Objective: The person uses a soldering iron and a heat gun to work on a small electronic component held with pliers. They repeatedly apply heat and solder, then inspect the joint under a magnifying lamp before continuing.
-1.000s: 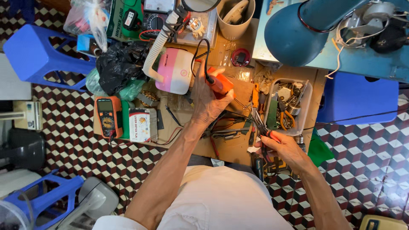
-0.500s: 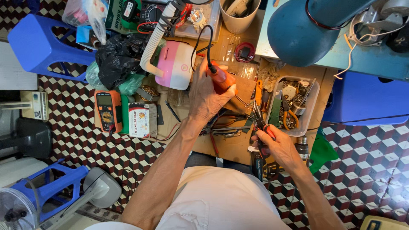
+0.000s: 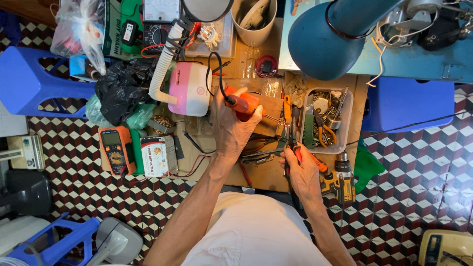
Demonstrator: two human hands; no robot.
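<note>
With my left hand (image 3: 231, 129) clamped on the orange soldering iron (image 3: 245, 104) and my right hand (image 3: 301, 170) squeezing the pliers (image 3: 292, 143), I judge the hot tip could slip and burn my fingers.

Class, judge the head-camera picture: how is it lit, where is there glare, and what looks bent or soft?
Head view: bright, even light on the bench; glare on the clear plastic bag; edges bow outward like a wide lens; the left hand and soldering iron stay sharp.

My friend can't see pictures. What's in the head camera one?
Seen from above, a person's left hand holds an orange soldering iron and the right hand holds red-handled pliers over a cluttered wooden workbench. A multimeter, a tray of tools and a yellow drill lie around.
</note>
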